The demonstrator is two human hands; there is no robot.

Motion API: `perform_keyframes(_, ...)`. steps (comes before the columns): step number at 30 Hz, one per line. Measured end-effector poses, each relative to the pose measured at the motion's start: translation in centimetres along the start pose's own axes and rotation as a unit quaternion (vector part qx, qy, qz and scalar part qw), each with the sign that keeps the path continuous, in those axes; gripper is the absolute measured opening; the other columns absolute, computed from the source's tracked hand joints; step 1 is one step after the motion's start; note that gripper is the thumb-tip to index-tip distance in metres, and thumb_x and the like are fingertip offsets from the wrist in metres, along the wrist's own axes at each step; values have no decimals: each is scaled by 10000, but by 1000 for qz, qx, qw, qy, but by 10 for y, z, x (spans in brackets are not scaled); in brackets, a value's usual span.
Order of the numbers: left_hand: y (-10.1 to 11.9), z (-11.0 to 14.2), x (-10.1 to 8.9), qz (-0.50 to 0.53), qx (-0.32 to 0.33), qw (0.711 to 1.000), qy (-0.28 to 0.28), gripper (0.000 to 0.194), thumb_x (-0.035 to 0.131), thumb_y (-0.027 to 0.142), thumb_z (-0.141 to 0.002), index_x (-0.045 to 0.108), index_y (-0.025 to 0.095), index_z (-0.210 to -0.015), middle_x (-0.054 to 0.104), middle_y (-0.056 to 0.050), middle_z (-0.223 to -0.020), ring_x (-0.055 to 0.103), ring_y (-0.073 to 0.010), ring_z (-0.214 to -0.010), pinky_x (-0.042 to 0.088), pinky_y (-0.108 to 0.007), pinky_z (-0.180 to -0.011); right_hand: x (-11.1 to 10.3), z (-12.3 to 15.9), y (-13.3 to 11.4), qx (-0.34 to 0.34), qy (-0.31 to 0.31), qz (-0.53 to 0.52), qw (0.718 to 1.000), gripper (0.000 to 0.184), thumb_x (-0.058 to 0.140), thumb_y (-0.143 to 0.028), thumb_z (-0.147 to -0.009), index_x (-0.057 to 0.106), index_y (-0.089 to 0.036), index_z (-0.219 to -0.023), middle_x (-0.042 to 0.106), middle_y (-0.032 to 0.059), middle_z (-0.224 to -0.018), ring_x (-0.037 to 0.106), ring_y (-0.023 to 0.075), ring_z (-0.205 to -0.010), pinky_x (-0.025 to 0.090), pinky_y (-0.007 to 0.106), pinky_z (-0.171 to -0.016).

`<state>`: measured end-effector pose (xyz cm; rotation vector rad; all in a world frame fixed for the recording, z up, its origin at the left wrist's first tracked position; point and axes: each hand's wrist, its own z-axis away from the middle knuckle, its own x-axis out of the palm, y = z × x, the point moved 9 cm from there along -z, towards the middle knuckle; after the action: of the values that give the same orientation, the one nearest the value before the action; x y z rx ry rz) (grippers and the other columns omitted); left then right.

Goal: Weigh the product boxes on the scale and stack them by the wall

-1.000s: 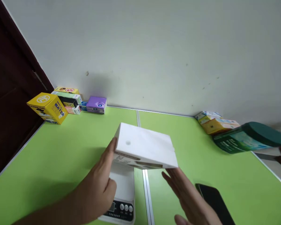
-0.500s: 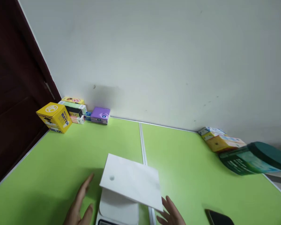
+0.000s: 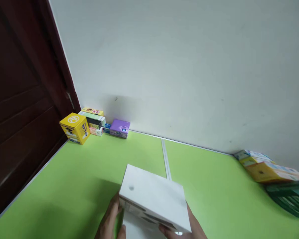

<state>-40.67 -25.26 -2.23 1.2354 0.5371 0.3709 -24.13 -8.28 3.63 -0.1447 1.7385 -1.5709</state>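
Note:
A white box [image 3: 153, 196] with a small round mark on its top face is held between my two hands, and dark marks show on its front side. My left hand [image 3: 109, 215] presses against the box's left end, with the thumb low in front. On the right end, my right hand [image 3: 189, 225] grips it, thumb on the lower front edge and other fingers mostly hidden. Below the box lies a flat white surface [image 3: 139, 229], largely covered and cut off by the frame's lower edge. Whether the box touches it, I cannot tell.
A yellow cube-shaped box [image 3: 76, 127], small stacked cartons [image 3: 93, 121] and a purple pack [image 3: 119, 127] stand at the back left. Blurred cartons [image 3: 266, 166] and a green container [image 3: 289, 197] are at the right. A wall and dark door [image 3: 22, 99] bound the green table [image 3: 214, 192].
Both hands, apart from the box before, have closed in on its sides and hold it. More of its front shows now. The view has swung left, and the dark phone-like object has left it.

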Motion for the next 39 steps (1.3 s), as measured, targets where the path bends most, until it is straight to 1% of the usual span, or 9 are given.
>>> perform_keyframes(4, 24, -33, -25, 0, 34, 999, 5, 658, 434, 221, -838, 272, 214, -1476, 330, -119, -1532, 405, -290, -1356, 350, -469, -1117, 19, -34, -33, 4, -16, 15, 1000, 736, 655, -401, -742, 349, -180, -1374, 629, 148, -1205, 594, 321, -1124, 528, 416, -889)
perform_keyframes(10, 41, -75, -92, 27, 2, 997, 78, 714, 480, 286, -796, 247, 144, -1455, 392, -174, -1487, 460, -276, -1316, 402, -421, -1074, 94, -86, -74, -10, -156, -84, 984, 866, 664, -438, -790, 201, -172, -1473, 575, 182, -1280, 577, 319, -1171, 534, 457, -916)
perform_keyframes(16, 14, -77, -188, -44, -60, 986, 152, 755, 668, 386, -683, 414, 185, -1364, 612, -170, -1268, 659, -323, -1015, 568, -463, -835, 167, -129, -99, -72, -301, -107, 945, 787, 697, -369, -778, 325, -190, -1448, 537, 153, -1341, 623, 272, -1036, 543, 453, -875)
perform_keyframes(20, -9, -78, -211, -29, -60, 991, 114, 663, 748, 324, -582, 552, 168, -1196, 717, -129, -1067, 660, -337, -1028, 554, -460, -897, 212, -150, -123, -124, -385, -57, 913, 781, 763, -252, -698, 425, -208, -1400, 536, 108, -1350, 609, 252, -1023, 543, 405, -861)
perform_keyframes(25, -34, -53, -259, -25, -115, 939, 324, 857, 693, 432, -611, 380, 134, -1351, 675, -193, -1122, 701, -373, -887, 605, -483, -703, 271, -164, -130, -106, -320, -54, 940, 655, 554, -197, -856, 305, -172, -1460, 497, 148, -1382, 640, 204, -1007, 522, 370, -896)
perform_keyframes(28, -29, -53, -279, -68, -148, 921, 355, 936, 692, 460, -611, 313, 88, -1381, 612, -266, -1202, 705, -384, -852, 594, -492, -672, 316, -152, -136, -109, -333, -72, 934, 807, 579, -167, -822, 157, -206, -1509, 428, 137, -1455, 603, 231, -1125, 492, 394, -957)
perform_keyframes(30, -20, -61, -289, -88, -142, 918, 360, 960, 698, 461, -621, 278, 72, -1391, 564, -301, -1256, 703, -383, -867, 577, -513, -729, 339, -144, -144, -129, -349, -77, 925, 947, 652, -159, -755, 96, -205, -1521, 322, 122, -1531, 479, 274, -1283, 419, 427, -1049)
perform_keyframes(34, -10, -74, -301, -115, -142, 906, 383, 875, 650, 475, -703, 261, 93, -1388, 479, -326, -1337, 682, -391, -948, 528, -559, -829, 354, -138, -148, -107, -374, -57, 919, 969, 678, -186, -737, 112, -160, -1523, 264, 136, -1556, 393, 307, -1347, 361, 444, -1097)
perform_keyframes(39, -6, -87, -305, -119, -96, 911, 384, 823, 690, 445, -679, 304, 115, -1326, 488, -275, -1327, 576, -411, -1152, 485, -546, -927, 326, -130, -144, -88, -372, -67, 922, 860, 558, -139, -825, 61, -178, -1526, 392, 167, -1467, 566, 244, -1158, 479, 394, -972)
